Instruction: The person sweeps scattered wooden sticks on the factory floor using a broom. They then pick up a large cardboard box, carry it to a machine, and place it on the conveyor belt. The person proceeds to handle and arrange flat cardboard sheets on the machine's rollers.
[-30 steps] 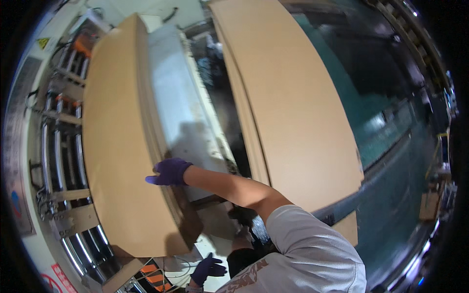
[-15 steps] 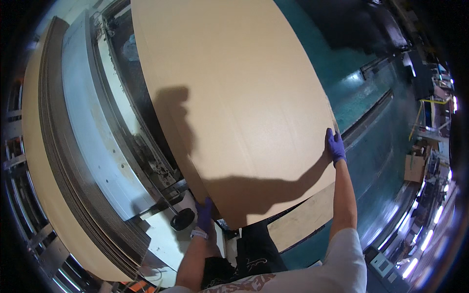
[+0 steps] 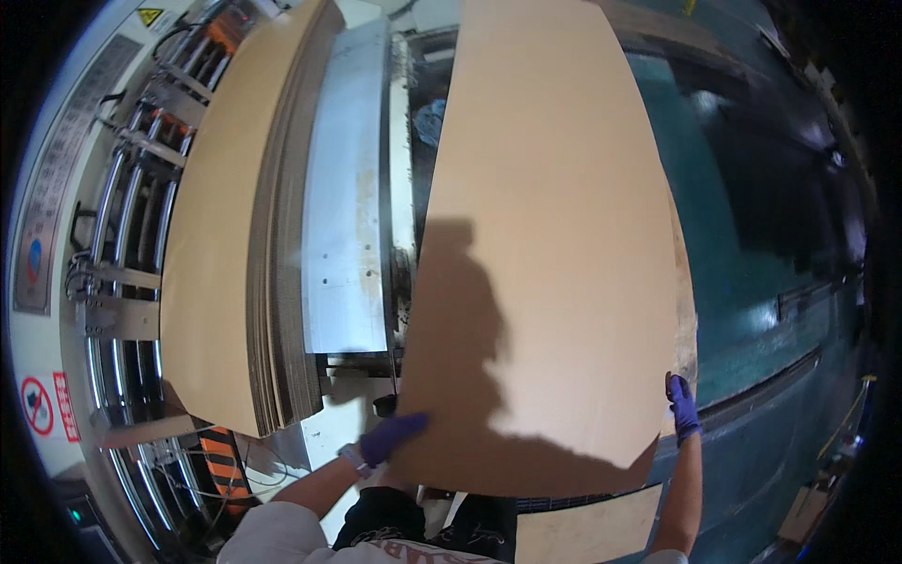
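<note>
A large brown cardboard sheet (image 3: 554, 235) lies lengthwise before me, its near end close to my body. My left hand (image 3: 393, 438), in a purple glove, is closed at the sheet's near left edge, fingertips over the top face. On the right edge, my right hand (image 3: 683, 406), also gloved in purple, grips with its fingers along the side; part of the grip is hidden by the sheet. A dark shadow falls across the sheet's lower left and near end. Under its right edge, a strip of another brown board (image 3: 685, 282) shows.
To the left, a stack of cardboard sheets (image 3: 274, 310) rests against a machine with shiny metal rods (image 3: 117, 254). A pale metal plate (image 3: 346, 197) stands between stack and sheet. Green flooring (image 3: 733, 348) with a dark rail (image 3: 761, 385) lies right. A light board (image 3: 592, 522) is near my legs.
My view has turned left, bringing more of the machine and stack into sight. The sheet now appears straighter and further right. The left hand's fingers now show over the sheet's edge.
</note>
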A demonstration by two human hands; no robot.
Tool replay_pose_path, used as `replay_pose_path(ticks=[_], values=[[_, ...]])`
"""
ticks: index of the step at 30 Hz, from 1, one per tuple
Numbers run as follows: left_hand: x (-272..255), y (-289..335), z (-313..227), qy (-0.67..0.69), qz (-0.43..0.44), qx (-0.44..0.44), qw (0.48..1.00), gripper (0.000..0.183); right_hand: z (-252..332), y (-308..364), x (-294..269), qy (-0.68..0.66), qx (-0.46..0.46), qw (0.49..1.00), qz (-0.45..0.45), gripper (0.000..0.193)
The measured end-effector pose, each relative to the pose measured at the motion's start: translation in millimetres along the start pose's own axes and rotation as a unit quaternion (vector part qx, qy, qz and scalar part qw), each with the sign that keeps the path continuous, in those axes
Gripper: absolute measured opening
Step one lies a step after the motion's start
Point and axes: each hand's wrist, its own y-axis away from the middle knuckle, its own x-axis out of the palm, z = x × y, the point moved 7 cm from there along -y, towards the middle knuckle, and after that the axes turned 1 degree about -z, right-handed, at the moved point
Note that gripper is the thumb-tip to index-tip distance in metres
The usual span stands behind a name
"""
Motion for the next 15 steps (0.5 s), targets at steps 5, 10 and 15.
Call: replay_pose_path(ticks=[5,10,15], values=[[-56.9,71.4,-20.0,0.146,0.001,0.012,0.989,0.055,34.4,65.7,131.4,-0.361,0.095,0.905,0.206,0.058],[-112.4,154.8,-112.1,0.020,-0.017,0.223,0.974,0.058,116.7,159.3,208.6,-0.449,0.110,0.849,0.257,0.059],[-186.2,267.2,-174.1,-0.057,-0.123,0.301,0.944,0.046,198.9,239.5,270.1,-0.500,0.032,0.812,0.300,0.058]])
